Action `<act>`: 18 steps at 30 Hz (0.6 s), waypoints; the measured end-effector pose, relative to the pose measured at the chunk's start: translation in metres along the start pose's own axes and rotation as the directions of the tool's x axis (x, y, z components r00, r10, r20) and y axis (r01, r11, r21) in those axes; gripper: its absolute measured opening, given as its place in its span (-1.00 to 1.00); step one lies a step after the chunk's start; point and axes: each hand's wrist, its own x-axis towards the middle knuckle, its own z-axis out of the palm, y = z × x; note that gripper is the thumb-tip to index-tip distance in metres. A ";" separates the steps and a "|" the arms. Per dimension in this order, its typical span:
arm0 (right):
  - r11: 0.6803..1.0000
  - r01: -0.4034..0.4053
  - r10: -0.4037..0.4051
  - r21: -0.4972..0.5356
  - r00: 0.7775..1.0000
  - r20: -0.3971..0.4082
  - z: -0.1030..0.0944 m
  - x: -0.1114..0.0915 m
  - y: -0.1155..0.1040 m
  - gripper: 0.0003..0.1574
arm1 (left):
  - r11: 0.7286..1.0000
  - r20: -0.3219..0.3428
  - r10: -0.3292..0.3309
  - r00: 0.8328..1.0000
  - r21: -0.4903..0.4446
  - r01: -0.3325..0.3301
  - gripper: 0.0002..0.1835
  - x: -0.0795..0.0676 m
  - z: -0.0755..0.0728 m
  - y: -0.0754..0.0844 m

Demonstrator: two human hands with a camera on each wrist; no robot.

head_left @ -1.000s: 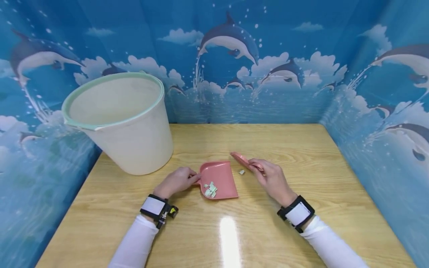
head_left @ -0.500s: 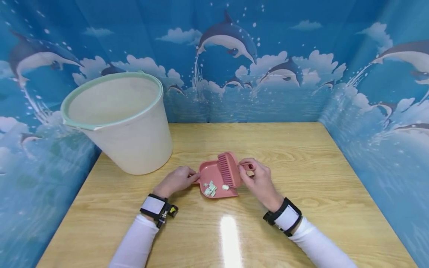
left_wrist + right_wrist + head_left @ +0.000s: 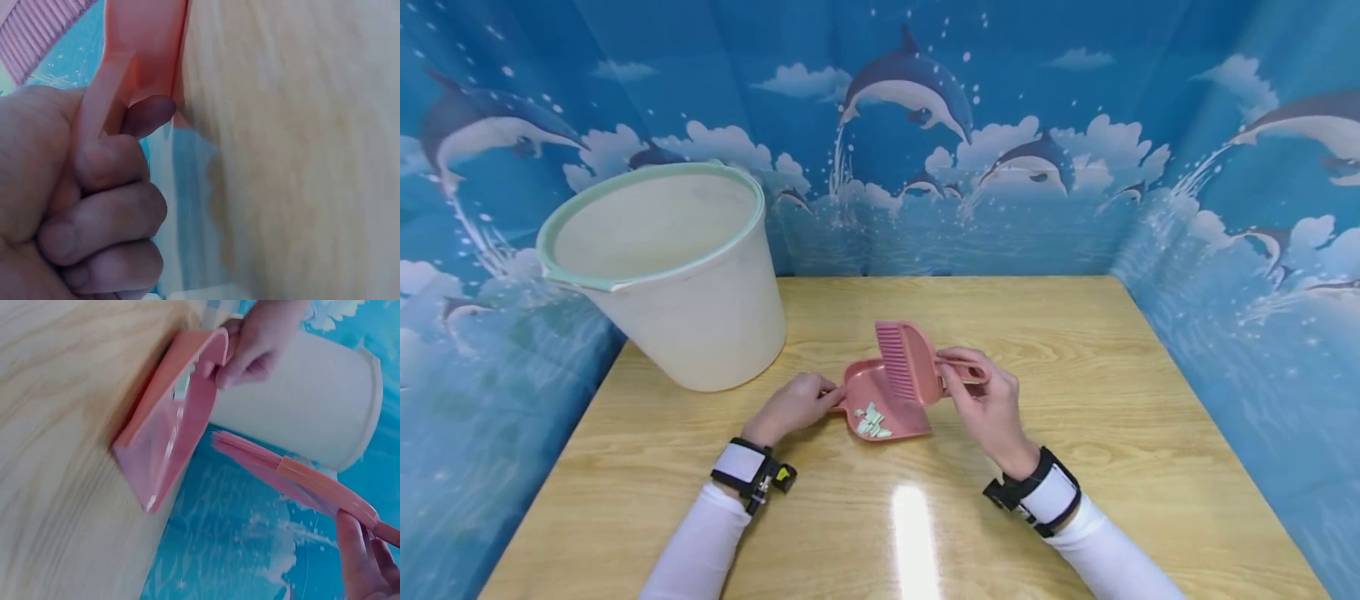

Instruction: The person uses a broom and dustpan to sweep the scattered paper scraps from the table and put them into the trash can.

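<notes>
My left hand grips the short handle of a pink dustpan on the table; in the left wrist view its fingers curl round the handle. Several pale green scraps lie in the pan, near its handle side. My right hand holds a pink hand brush by its handle, thumb and fingers round it. The brush head is raised over the pan's open side, bristles pointing left. In the right wrist view a gap shows between the bristle tips and the dustpan.
A large white bucket with a green rim stands at the back left of the wooden table. Blue dolphin-print sheeting hangs along the back and both sides. Each wrist wears a strapped camera.
My right hand has swept the brush leftward over the pan, then lifted it. A scrap that lay on the table right of the pan now lies with the others. The left hand stays put.
</notes>
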 end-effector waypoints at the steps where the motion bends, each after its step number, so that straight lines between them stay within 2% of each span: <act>1: 1.000 0.001 -0.001 0.011 1.000 -0.012 -0.004 0.000 -0.004 -0.69 | 1.000 -0.001 -0.003 1.000 -0.022 0.003 -0.56 -0.001 0.000 0.000; 4: 0.999 -0.002 0.003 0.032 0.999 -0.044 -0.016 -0.005 -0.008 -0.68 | 0.995 0.008 -0.028 1.000 -0.091 0.028 -0.53 -0.007 0.001 -0.003; 9: 0.997 -0.043 0.048 0.063 0.995 -0.087 -0.032 -0.016 -0.006 -0.69 | 0.997 -0.037 -0.053 0.998 -0.064 0.050 -0.58 -0.018 -0.003 -0.010; 15: 0.995 -0.080 0.086 0.066 0.991 -0.105 -0.043 -0.023 -0.004 -0.74 | 0.998 -0.076 -0.058 0.995 -0.045 0.055 -0.60 -0.031 -0.019 -0.013; 18: 0.994 -0.091 0.097 0.059 0.988 -0.117 -0.048 -0.027 -0.004 -0.75 | 0.999 -0.092 -0.032 0.995 -0.025 0.030 -0.58 -0.034 -0.031 -0.013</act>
